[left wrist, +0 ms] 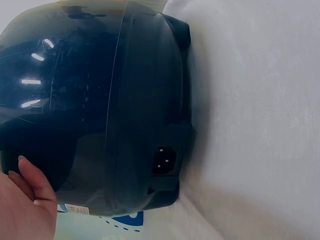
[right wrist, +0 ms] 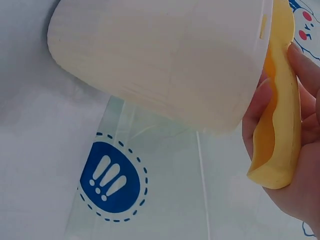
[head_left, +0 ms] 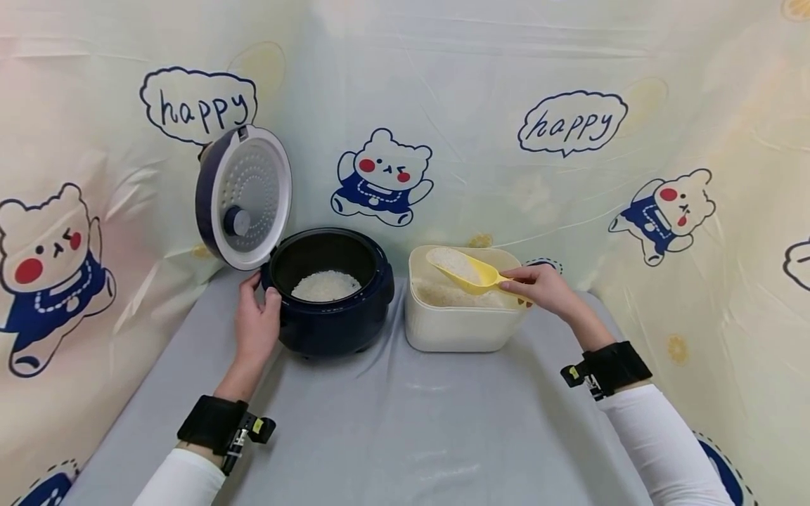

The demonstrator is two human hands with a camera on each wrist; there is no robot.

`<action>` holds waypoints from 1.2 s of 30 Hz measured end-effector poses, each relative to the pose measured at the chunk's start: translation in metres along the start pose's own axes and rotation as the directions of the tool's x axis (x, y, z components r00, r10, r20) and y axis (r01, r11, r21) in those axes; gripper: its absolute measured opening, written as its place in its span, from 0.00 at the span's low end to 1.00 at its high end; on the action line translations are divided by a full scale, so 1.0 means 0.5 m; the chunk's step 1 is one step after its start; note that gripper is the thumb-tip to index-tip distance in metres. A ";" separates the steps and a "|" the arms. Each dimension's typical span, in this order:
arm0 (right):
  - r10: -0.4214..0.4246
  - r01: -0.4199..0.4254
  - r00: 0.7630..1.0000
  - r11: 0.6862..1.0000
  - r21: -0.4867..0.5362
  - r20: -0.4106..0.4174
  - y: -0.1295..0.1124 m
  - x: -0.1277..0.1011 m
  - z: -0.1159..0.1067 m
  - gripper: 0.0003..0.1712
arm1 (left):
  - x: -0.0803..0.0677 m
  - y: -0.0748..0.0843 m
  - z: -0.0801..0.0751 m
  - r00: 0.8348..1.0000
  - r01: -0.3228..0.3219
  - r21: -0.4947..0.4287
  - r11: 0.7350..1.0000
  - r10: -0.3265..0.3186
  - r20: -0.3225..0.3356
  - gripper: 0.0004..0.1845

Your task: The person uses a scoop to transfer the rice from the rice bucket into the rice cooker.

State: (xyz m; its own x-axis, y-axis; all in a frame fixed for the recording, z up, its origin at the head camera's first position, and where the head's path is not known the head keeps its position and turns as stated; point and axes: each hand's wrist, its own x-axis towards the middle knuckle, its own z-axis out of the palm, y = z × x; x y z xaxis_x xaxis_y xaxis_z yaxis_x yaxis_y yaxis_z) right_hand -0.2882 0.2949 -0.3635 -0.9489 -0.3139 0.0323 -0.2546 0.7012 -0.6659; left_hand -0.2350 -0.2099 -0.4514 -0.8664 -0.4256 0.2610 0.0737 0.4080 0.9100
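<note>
A dark blue rice cooker (head_left: 329,295) stands on the grey cloth with its lid (head_left: 243,198) swung up; white rice (head_left: 325,286) lies in its pot. My left hand (head_left: 256,320) holds the cooker's left side, fingers curved against the wall (left wrist: 30,185). To the right stands a cream rice container (head_left: 458,309). My right hand (head_left: 544,288) grips the handle of a yellow scoop (head_left: 465,270), which carries rice above the container's opening. In the right wrist view the scoop handle (right wrist: 280,125) lies between fingers and thumb beside the container wall (right wrist: 160,55).
A grey cloth (head_left: 392,429) covers the table. A printed sheet with bears and "happy" bubbles (head_left: 572,126) walls off the back and both sides. The cooker's power socket (left wrist: 164,160) faces the cloth at its rear.
</note>
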 end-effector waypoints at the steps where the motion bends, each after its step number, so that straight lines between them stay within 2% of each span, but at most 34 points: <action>1: 0.003 -0.003 1.000 1.000 -0.001 0.001 -0.002 0.000 -0.001 0.24 | 0.001 0.000 0.000 1.000 -0.003 -0.002 1.000 0.003 -0.002 0.29; 10: 0.021 -0.022 1.000 1.000 -0.017 -0.021 -0.015 0.002 0.004 0.26 | 0.003 -0.005 0.001 1.000 -0.015 -0.001 1.000 0.015 -0.008 0.29; 16: 0.004 -0.004 1.000 1.000 -0.023 -0.019 -0.043 0.020 0.007 0.27 | 0.004 -0.005 0.000 1.000 -0.014 -0.015 1.000 0.014 -0.003 0.29; 21: -0.046 0.046 0.999 0.998 -0.035 0.001 -0.082 0.040 0.015 0.24 | 0.004 -0.007 0.002 1.000 -0.017 -0.006 1.000 0.017 -0.014 0.29; 29: -0.131 0.134 0.990 0.989 -0.058 0.045 -0.169 0.080 0.044 0.23 | 0.003 -0.012 0.002 0.999 -0.013 0.015 1.000 0.014 -0.037 0.28; 36: -0.153 0.161 0.982 0.985 -0.066 0.109 -0.253 0.119 0.064 0.22 | 0.005 -0.012 0.001 0.999 -0.008 0.008 1.000 0.008 -0.033 0.29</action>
State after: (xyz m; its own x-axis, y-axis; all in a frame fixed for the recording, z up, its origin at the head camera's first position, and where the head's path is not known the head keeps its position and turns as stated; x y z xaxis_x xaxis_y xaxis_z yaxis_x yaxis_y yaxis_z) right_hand -0.3066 0.1668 -0.3013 -0.8729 -0.4851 0.0526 -0.4155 0.6824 -0.6014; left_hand -0.2378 -0.2128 -0.4564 -0.8489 -0.4489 0.2789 0.0763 0.4180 0.9052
